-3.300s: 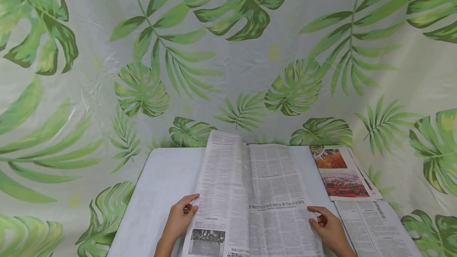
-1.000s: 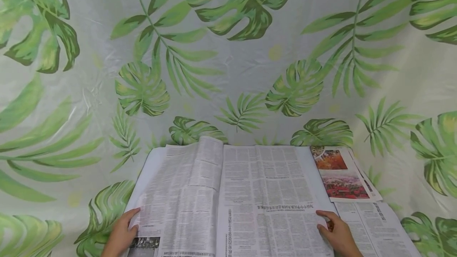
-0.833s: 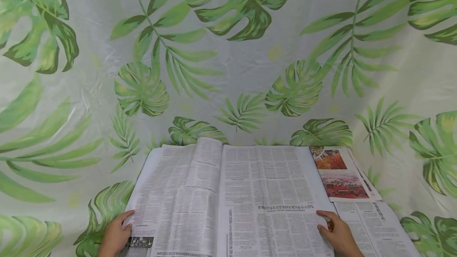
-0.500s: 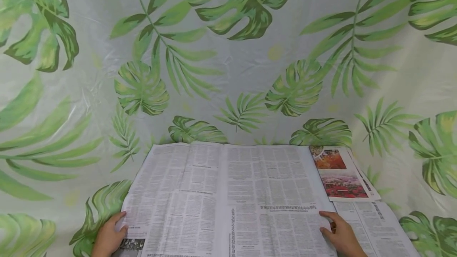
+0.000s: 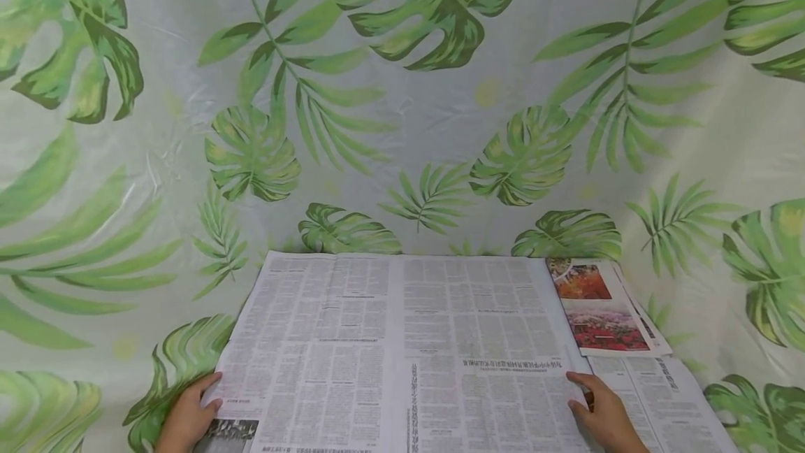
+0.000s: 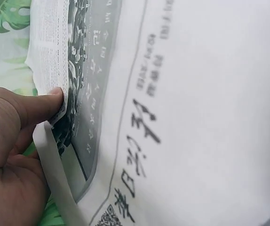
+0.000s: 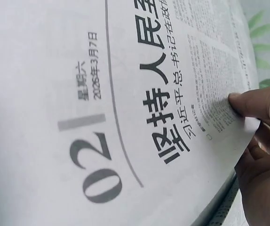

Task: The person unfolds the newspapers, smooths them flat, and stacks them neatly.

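Note:
A wide newspaper (image 5: 352, 348) lies spread open in the head view, its centre fold running down the middle between dense columns of print. My left hand (image 5: 189, 414) pinches its left edge beside a dark printed photo. At the opposite edge, my right hand (image 5: 604, 414) grips the sheet between thumb and fingers. The left wrist view shows the left thumb (image 6: 45, 106) on top of the paper, whose edge curls near the fingers. In the right wrist view the page (image 7: 139, 117) carries bold headlines and a large 02, and the right thumb (image 7: 248, 104) presses on its margin.
Under the newspaper is a white tabletop (image 5: 546, 278), showing as a narrow strip at right. Colour-printed pages with flower photos (image 5: 604, 320) and another newspaper sheet (image 5: 673, 404) lie along the right side. A leaf-patterned curtain (image 5: 402, 124) rises behind the table.
My left hand has moved left and toward the near edge with the left page, which has gone from raised and folded to spread flat. My right hand has shifted slightly right, still holding its edge.

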Demonstrator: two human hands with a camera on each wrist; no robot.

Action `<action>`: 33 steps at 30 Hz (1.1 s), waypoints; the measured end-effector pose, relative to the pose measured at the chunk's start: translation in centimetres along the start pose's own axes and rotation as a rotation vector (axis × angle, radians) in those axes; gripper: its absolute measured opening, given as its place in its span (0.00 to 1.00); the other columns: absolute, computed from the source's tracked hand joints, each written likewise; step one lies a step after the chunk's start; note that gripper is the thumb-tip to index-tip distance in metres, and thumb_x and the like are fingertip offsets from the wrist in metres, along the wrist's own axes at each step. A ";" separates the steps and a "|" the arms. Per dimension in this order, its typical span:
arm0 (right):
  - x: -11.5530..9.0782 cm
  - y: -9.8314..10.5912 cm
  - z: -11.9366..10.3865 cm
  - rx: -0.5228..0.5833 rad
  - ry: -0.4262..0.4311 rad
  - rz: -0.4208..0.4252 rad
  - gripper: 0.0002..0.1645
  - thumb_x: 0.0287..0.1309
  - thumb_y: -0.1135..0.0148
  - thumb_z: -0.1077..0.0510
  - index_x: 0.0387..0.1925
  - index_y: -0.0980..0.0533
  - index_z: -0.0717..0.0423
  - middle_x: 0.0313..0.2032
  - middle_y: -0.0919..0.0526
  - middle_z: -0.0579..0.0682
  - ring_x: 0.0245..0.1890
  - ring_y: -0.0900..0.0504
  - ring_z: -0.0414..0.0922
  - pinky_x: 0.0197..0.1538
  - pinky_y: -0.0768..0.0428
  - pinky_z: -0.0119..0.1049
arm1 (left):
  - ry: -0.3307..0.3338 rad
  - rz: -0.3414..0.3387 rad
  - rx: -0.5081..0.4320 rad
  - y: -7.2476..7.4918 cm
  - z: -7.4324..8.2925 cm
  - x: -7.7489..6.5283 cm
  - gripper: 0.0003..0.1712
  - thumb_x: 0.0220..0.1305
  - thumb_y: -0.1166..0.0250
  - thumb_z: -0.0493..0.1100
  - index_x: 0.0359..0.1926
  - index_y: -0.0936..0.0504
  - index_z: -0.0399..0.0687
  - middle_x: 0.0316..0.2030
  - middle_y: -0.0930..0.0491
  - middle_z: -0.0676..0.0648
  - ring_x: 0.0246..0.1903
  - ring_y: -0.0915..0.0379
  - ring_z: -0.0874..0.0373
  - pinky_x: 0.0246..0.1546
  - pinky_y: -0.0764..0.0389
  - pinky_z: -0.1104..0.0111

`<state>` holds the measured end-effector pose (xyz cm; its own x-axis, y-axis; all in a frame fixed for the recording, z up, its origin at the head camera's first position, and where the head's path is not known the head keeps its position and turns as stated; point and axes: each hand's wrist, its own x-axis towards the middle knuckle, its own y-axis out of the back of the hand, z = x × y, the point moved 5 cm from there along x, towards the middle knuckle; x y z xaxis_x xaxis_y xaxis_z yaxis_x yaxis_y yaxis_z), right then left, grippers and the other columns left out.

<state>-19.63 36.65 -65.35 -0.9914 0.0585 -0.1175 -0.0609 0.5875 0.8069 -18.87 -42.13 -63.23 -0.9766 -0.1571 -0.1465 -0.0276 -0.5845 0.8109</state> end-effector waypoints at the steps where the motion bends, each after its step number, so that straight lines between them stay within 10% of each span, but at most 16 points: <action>1: 0.1 0.0 -0.1 0.000 0.001 0.001 0.34 0.59 0.31 0.64 0.68 0.28 0.62 0.57 0.21 0.61 0.29 0.31 0.37 0.30 0.31 0.31 | 0.005 -0.002 -0.002 0.0 0.0 0.1 0.34 0.63 0.33 0.32 0.68 0.31 0.27 0.67 0.35 0.20 0.66 0.38 0.21 0.62 0.32 0.34; 23: 1.1 -0.1 -0.3 -0.048 -0.048 0.040 0.37 0.55 0.29 0.61 0.66 0.28 0.68 0.55 0.20 0.68 0.36 0.20 0.44 0.35 0.22 0.40 | -0.009 0.173 0.040 -0.2 0.1 0.0 0.31 0.62 0.34 0.36 0.64 0.28 0.25 0.62 0.28 0.21 0.61 0.31 0.22 0.59 0.28 0.37; 33: 0.5 0.8 0.4 -0.042 -0.026 0.088 0.38 0.57 0.30 0.58 0.67 0.30 0.68 0.53 0.19 0.63 0.35 0.24 0.40 0.34 0.27 0.33 | 0.073 0.122 0.029 -0.6 0.7 -0.6 0.39 0.67 0.36 0.45 0.71 0.38 0.29 0.64 0.32 0.20 0.63 0.35 0.22 0.62 0.30 0.36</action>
<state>-20.17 37.44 -65.00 -0.9897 0.1301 -0.0594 0.0213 0.5450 0.8382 -18.40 -41.16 -63.22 -0.9550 -0.2837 -0.0860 0.0831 -0.5346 0.8410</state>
